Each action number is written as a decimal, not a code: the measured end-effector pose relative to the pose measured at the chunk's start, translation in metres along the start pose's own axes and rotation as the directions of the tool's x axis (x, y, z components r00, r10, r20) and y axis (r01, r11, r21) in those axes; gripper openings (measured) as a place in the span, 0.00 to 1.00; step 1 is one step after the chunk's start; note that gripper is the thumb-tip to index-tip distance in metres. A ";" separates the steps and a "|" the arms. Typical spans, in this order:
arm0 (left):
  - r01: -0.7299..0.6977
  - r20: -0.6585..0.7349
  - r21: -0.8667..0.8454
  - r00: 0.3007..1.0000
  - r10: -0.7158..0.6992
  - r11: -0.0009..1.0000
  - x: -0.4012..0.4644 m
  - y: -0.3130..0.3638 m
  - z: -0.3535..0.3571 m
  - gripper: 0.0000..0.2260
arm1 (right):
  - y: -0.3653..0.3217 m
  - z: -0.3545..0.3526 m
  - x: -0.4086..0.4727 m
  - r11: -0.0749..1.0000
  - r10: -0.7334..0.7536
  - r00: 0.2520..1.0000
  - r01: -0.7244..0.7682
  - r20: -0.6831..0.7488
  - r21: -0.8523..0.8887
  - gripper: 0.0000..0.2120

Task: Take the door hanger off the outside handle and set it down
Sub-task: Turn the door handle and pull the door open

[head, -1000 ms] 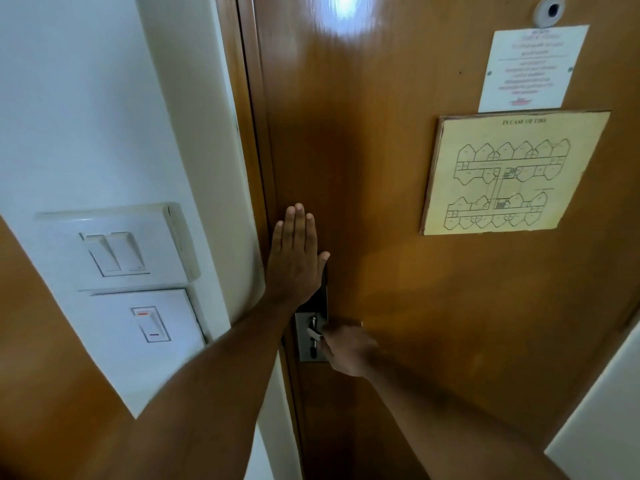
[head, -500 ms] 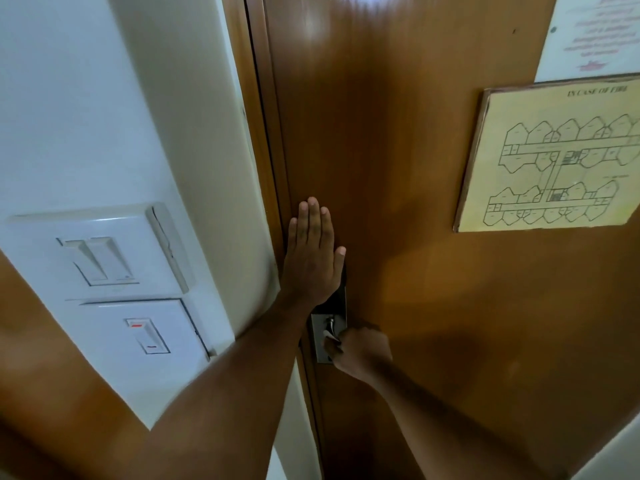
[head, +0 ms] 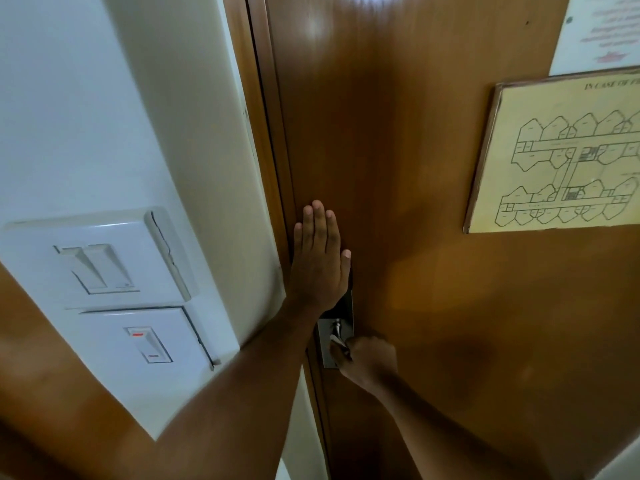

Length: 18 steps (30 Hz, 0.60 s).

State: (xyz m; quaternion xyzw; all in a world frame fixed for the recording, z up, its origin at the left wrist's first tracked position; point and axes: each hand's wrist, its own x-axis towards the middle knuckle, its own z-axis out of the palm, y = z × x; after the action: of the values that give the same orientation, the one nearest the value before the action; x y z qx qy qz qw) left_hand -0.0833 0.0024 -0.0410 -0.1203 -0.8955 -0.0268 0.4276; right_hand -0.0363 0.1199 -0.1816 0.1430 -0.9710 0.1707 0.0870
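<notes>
L hand (head: 320, 261) flat, fingers spread open on wooden door (head: 398, 168); R hand (head: 369, 362) closed round lever handle (head: 337, 336), prob. metal.

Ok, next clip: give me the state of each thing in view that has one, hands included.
door: shut against its frame, as far as shows
left hand: open, flat on the door
right hand: closed on the inside handle
inside handle: gripped, mostly hidden
double switch: position unclear
single switch: red mark showing
floor plan: fixed to the door
door hanger: not in view
</notes>
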 end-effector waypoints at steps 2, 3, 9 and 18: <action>0.000 -0.003 0.001 1.000 0.000 1.000 -0.001 0.000 0.000 0.31 | 0.001 0.002 -0.001 1.000 0.007 1.000 -0.007 -0.020 0.013 0.25; -0.001 -0.008 0.006 1.000 0.001 1.000 0.000 0.000 -0.001 0.31 | 0.001 0.002 -0.001 1.000 0.006 1.000 -0.005 -0.026 0.018 0.25; 0.007 0.014 0.021 1.000 -0.007 1.000 -0.007 0.002 -0.007 0.32 | 0.000 0.008 -0.009 0.998 -0.010 0.998 0.013 -0.054 0.058 0.29; 0.003 -0.009 -0.021 1.000 -0.003 1.000 -0.023 0.007 -0.026 0.31 | -0.005 0.002 -0.030 0.998 -0.015 1.000 0.016 -0.027 0.057 0.30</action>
State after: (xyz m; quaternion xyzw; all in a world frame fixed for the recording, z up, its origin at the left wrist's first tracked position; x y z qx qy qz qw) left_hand -0.0476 0.0012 -0.0425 -0.1232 -0.8934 -0.0375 0.4304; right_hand -0.0066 0.1221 -0.1885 0.1506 -0.9634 0.1994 0.0973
